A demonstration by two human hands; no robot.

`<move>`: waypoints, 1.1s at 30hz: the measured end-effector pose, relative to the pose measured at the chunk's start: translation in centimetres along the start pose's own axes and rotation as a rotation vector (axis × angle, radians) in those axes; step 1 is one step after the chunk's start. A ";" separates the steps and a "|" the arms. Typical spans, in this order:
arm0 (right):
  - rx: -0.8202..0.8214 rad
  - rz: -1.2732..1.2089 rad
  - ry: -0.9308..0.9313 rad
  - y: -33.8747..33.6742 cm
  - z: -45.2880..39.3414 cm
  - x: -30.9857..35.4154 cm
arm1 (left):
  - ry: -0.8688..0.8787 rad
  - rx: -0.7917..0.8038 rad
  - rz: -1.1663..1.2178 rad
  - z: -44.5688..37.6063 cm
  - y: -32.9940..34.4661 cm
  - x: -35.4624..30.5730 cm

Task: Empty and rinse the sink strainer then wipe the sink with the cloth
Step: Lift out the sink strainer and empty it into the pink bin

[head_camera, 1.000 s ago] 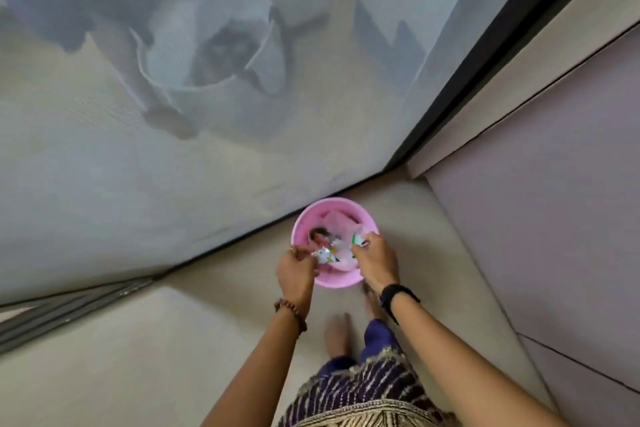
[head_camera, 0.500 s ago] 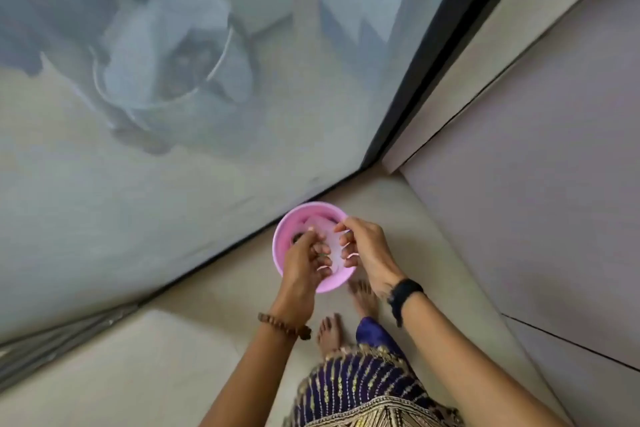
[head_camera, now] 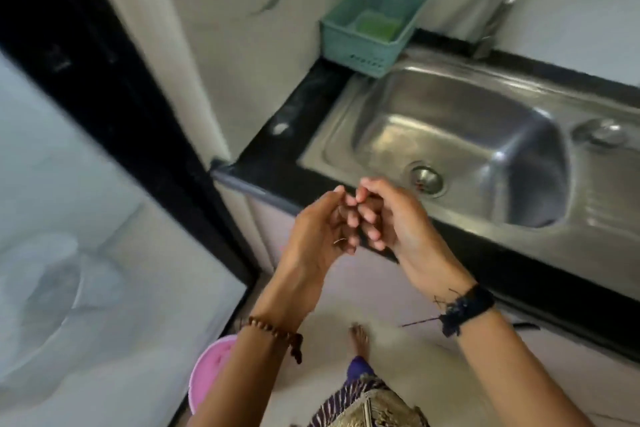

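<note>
Left hand: we saw our left hand (head_camera: pixel 320 236) in front of the worktop's near edge, fingers curled, its tips meeting the right's; whether that grip held anything we could not tell.
Right hand: our right hand (head_camera: pixel 391 218) faced it, fingers curled; nothing showed in it either.
Strainer: the sink strainer (head_camera: pixel 426 179) appeared seated in the drain at the sink (head_camera: pixel 450 135) bowl's near side.
Cloth: we saw none for certain; something green lay in the teal basket (head_camera: pixel 372 24) at the worktop's back left corner.
Bowl: the pink bowl (head_camera: pixel 211 371) stood on the floor beside our left forearm.
Risk: stepping back could tip the bowl; scraps clinging to our fingers might drop into the sink.
</note>
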State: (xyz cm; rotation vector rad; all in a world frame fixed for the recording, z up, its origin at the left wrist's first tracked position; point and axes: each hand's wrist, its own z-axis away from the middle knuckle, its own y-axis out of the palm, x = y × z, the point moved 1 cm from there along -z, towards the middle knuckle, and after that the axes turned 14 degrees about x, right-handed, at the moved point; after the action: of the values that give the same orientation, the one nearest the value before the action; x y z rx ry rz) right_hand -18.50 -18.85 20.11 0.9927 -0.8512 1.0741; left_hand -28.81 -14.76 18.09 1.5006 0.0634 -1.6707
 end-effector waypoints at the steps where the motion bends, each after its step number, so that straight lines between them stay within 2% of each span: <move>1: -0.053 0.001 -0.030 -2.5 -0.4 1.3 | -0.029 0.018 -0.073 -2.5 1.1 -0.8; 5: -0.271 0.194 -0.095 -13.4 -3.7 3.6 | -0.032 0.023 -0.478 -13.3 3.5 -2.2; 9: -0.394 0.369 0.102 -25.4 -9.6 1.8 | -0.133 -0.016 -0.917 -26.1 4.1 -0.8; 12: -0.347 0.373 0.291 -31.2 -13.9 -1.4 | -0.278 -0.034 -1.151 -34.1 3.6 2.6; 14: -0.268 0.454 0.403 -32.7 -16.1 -4.0 | -0.369 0.025 -1.268 -37.1 3.0 5.6; 19: -0.094 0.942 0.586 -33.6 -20.6 -9.5 | -0.547 0.256 -1.661 -40.1 1.4 12.3; 23: 0.064 1.151 0.580 -33.3 -22.2 -12.3 | -0.578 0.328 -1.807 -40.4 0.7 14.7; 28: 0.094 1.245 0.560 -33.1 -22.2 -13.3 | -0.581 0.327 -1.839 -40.0 0.6 14.8; 31: 0.075 1.188 0.547 -32.7 -21.3 -11.9 | -0.590 0.281 -1.714 -38.9 0.6 13.3; 33: 0.032 1.002 0.505 -32.0 -20.2 -9.7 | -0.556 0.198 -1.481 -37.8 0.6 11.3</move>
State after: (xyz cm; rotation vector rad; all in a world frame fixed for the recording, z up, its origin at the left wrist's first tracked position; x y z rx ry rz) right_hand 11.35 -7.91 -2.63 0.2237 -0.9066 2.0767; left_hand 2.39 -0.32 -1.36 0.9877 0.8987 -3.2616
